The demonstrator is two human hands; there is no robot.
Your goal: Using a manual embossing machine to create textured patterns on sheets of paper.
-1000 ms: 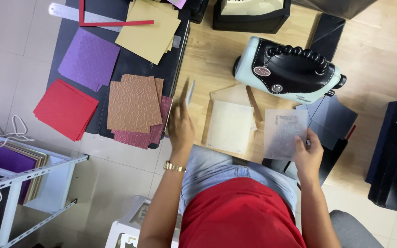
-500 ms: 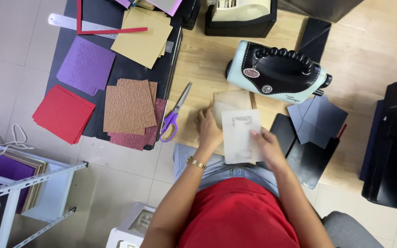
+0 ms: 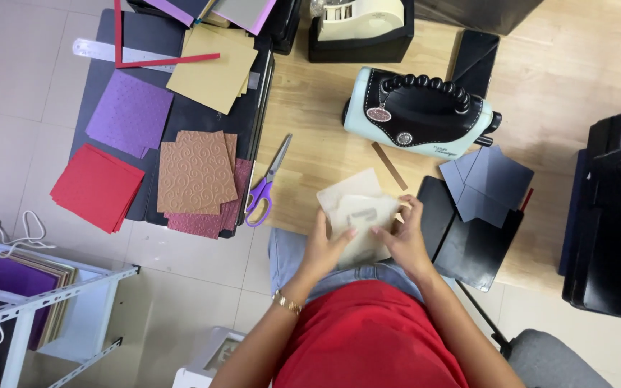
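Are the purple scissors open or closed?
Closed. The purple-handled scissors lie flat on the wooden table, blades together in one straight point, apart from the left hand.

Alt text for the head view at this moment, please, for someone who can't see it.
Seen from above, a person's left hand and right hand hold a stack of translucent plastic plates over a wooden desk. Purple-handled scissors lie to the left, a pale-blue die-cutting machine behind.
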